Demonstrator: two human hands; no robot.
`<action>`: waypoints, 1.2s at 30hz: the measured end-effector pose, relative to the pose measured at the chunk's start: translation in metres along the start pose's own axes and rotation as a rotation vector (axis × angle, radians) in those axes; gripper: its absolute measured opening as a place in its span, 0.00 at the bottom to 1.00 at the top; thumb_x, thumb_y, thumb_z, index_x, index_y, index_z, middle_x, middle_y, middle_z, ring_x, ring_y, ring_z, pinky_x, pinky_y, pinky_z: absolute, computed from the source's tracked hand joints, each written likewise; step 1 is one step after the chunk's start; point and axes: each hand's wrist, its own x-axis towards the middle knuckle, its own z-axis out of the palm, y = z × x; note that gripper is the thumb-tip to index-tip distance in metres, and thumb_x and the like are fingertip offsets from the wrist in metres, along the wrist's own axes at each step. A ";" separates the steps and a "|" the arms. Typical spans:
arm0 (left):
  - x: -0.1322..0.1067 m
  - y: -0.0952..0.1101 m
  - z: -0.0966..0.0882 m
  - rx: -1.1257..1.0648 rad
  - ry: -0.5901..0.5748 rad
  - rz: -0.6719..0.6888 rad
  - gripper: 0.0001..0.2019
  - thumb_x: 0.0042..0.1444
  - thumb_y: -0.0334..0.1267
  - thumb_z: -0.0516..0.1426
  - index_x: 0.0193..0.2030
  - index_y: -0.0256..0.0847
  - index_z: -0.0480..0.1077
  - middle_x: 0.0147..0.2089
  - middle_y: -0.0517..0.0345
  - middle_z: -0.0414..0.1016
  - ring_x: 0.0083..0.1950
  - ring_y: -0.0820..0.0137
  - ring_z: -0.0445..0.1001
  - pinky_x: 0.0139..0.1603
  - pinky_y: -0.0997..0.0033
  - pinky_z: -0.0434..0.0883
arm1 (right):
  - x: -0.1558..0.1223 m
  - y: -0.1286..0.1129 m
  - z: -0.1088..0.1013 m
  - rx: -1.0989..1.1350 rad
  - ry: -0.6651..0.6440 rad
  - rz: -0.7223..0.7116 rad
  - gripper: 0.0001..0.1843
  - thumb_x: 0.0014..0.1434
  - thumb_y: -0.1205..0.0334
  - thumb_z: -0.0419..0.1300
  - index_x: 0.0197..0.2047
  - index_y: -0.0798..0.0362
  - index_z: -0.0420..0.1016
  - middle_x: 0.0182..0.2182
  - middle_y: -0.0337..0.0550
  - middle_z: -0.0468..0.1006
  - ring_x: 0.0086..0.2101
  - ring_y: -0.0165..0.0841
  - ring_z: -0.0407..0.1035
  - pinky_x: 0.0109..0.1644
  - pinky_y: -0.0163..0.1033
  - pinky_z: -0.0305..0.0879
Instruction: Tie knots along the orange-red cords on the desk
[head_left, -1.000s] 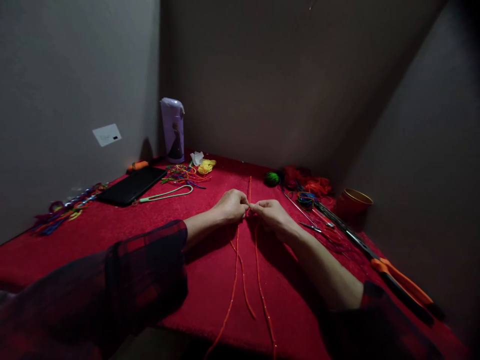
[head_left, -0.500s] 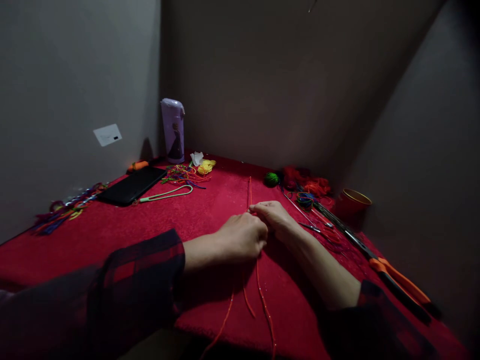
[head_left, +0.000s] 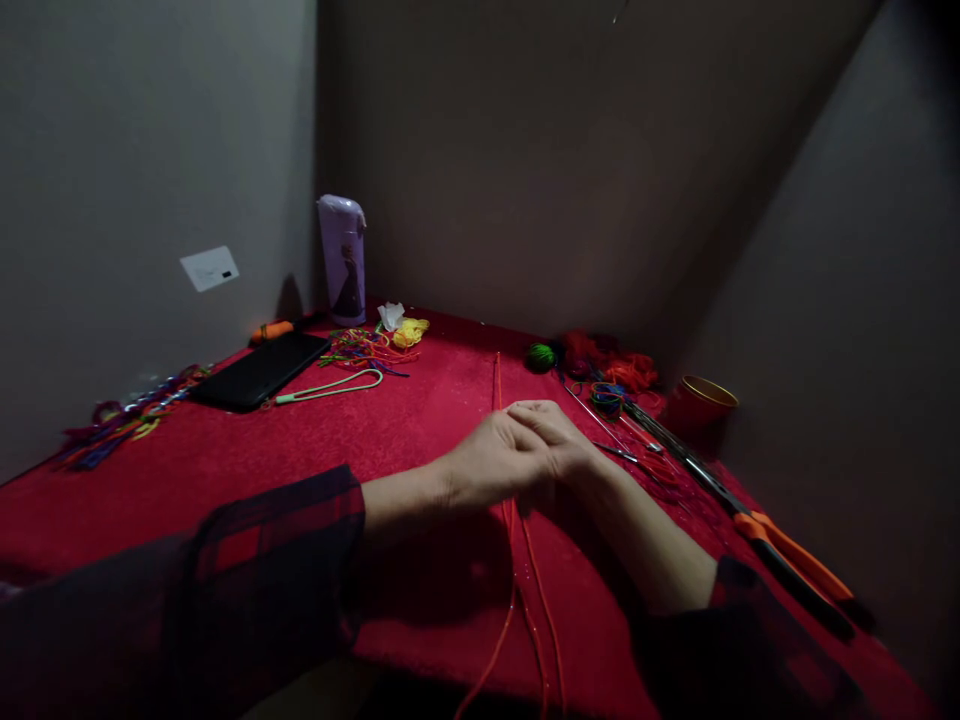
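At centre frame we pinch thin orange cords (head_left: 517, 590) on the red felt table (head_left: 420, 420), strands trailing to the bottom edge. Right of them lie orange-handled pliers (head_left: 787, 560); a black tablet (head_left: 259, 370) sits left. Our left hand (head_left: 491, 465) overlaps our right hand (head_left: 559, 440), fingers pressed together on the cords.

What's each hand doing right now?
Left hand: closed on the thin orange cords.
Right hand: closed on the same cords, touching the left hand.

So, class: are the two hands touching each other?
Touching. The head view shows the left hand pressed against the right hand over the orange cords.
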 end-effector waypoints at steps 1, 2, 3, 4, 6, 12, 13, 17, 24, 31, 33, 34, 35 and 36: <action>0.010 -0.004 -0.006 -0.005 0.151 -0.004 0.22 0.57 0.42 0.53 0.14 0.35 0.64 0.13 0.61 0.61 0.15 0.81 0.59 0.20 0.79 0.58 | 0.001 0.001 0.000 0.037 -0.013 0.001 0.11 0.49 0.58 0.54 0.23 0.57 0.59 0.16 0.35 0.55 0.16 0.20 0.45 0.18 0.29 0.40; 0.019 -0.008 -0.012 -0.026 0.275 -0.005 0.21 0.58 0.41 0.52 0.16 0.35 0.64 0.13 0.63 0.61 0.14 0.82 0.56 0.19 0.79 0.56 | 0.002 0.002 0.000 0.081 -0.021 0.016 0.11 0.49 0.58 0.54 0.23 0.57 0.59 0.15 0.34 0.54 0.15 0.20 0.44 0.17 0.29 0.38; 0.026 -0.013 -0.018 -0.042 0.393 -0.008 0.16 0.57 0.38 0.53 0.20 0.35 0.64 0.13 0.66 0.60 0.13 0.83 0.55 0.18 0.80 0.54 | 0.002 0.003 0.000 0.116 -0.023 0.034 0.11 0.48 0.58 0.55 0.23 0.56 0.59 0.15 0.33 0.52 0.15 0.20 0.42 0.17 0.29 0.36; 0.031 -0.017 -0.024 -0.045 0.482 -0.037 0.09 0.56 0.33 0.54 0.25 0.35 0.65 0.14 0.67 0.61 0.13 0.83 0.56 0.18 0.80 0.53 | 0.003 0.002 0.000 0.137 -0.022 0.053 0.11 0.47 0.59 0.56 0.24 0.56 0.60 0.15 0.32 0.51 0.15 0.20 0.40 0.17 0.29 0.34; 0.038 -0.025 -0.033 -0.073 0.512 -0.128 0.05 0.55 0.24 0.51 0.31 0.35 0.64 0.14 0.69 0.61 0.13 0.82 0.57 0.16 0.80 0.51 | 0.003 0.001 0.000 0.154 -0.018 0.078 0.10 0.45 0.61 0.58 0.26 0.57 0.62 0.15 0.30 0.49 0.15 0.20 0.39 0.17 0.28 0.34; 0.044 -0.034 -0.040 -0.113 0.166 -0.251 0.10 0.57 0.23 0.45 0.28 0.33 0.64 0.15 0.60 0.66 0.12 0.80 0.59 0.16 0.79 0.53 | 0.001 -0.002 0.000 0.169 -0.031 0.100 0.09 0.46 0.62 0.57 0.25 0.57 0.60 0.15 0.31 0.51 0.15 0.19 0.40 0.16 0.27 0.33; 0.045 -0.035 -0.041 -0.091 0.156 -0.241 0.11 0.57 0.24 0.45 0.27 0.34 0.63 0.15 0.60 0.66 0.13 0.80 0.61 0.16 0.79 0.54 | 0.001 -0.002 0.000 0.172 -0.032 0.092 0.09 0.46 0.62 0.57 0.25 0.57 0.59 0.15 0.31 0.51 0.15 0.19 0.40 0.16 0.27 0.34; 0.051 -0.040 -0.048 0.104 0.181 -0.185 0.12 0.57 0.32 0.49 0.23 0.35 0.63 0.12 0.66 0.58 0.11 0.81 0.54 0.15 0.78 0.48 | 0.002 0.000 -0.001 0.176 -0.040 0.072 0.10 0.47 0.60 0.58 0.25 0.56 0.60 0.15 0.30 0.50 0.15 0.19 0.40 0.16 0.27 0.34; 0.067 -0.050 -0.061 0.336 0.328 -0.069 0.08 0.45 0.35 0.58 0.26 0.30 0.74 0.17 0.63 0.65 0.19 0.81 0.55 0.20 0.78 0.51 | 0.001 -0.003 -0.001 0.091 -0.046 0.054 0.10 0.50 0.58 0.57 0.29 0.57 0.65 0.14 0.29 0.50 0.14 0.19 0.41 0.16 0.27 0.36; 0.069 -0.056 -0.060 0.390 0.391 -0.084 0.07 0.44 0.34 0.58 0.22 0.32 0.72 0.16 0.62 0.64 0.19 0.79 0.58 0.21 0.76 0.53 | 0.002 -0.004 -0.021 -0.333 0.054 -0.060 0.12 0.53 0.60 0.56 0.25 0.61 0.68 0.17 0.36 0.60 0.17 0.19 0.50 0.20 0.27 0.42; 0.067 -0.054 -0.058 0.349 0.396 -0.099 0.06 0.44 0.33 0.58 0.21 0.33 0.70 0.15 0.64 0.62 0.18 0.80 0.57 0.20 0.77 0.52 | -0.001 -0.007 -0.024 -0.316 0.014 -0.111 0.13 0.53 0.58 0.58 0.26 0.61 0.69 0.17 0.35 0.58 0.17 0.19 0.48 0.20 0.27 0.42; 0.066 -0.052 -0.057 0.305 0.394 -0.114 0.06 0.45 0.32 0.58 0.21 0.33 0.69 0.14 0.64 0.62 0.17 0.80 0.57 0.19 0.77 0.52 | -0.004 -0.009 -0.024 -0.291 -0.040 -0.121 0.14 0.53 0.56 0.58 0.27 0.61 0.69 0.16 0.35 0.58 0.17 0.20 0.48 0.20 0.27 0.42; 0.064 -0.050 -0.055 0.248 0.388 -0.135 0.06 0.46 0.31 0.57 0.21 0.33 0.68 0.14 0.64 0.62 0.16 0.81 0.56 0.19 0.78 0.51 | -0.007 -0.011 -0.023 -0.271 -0.113 -0.121 0.14 0.53 0.55 0.59 0.28 0.60 0.70 0.16 0.35 0.59 0.17 0.20 0.48 0.20 0.27 0.42; 0.062 -0.046 -0.054 0.182 0.378 -0.159 0.07 0.47 0.30 0.56 0.21 0.34 0.67 0.14 0.64 0.63 0.14 0.81 0.55 0.18 0.78 0.50 | -0.011 -0.013 -0.021 -0.268 -0.193 -0.119 0.15 0.53 0.54 0.59 0.28 0.60 0.71 0.16 0.35 0.60 0.17 0.20 0.49 0.20 0.27 0.42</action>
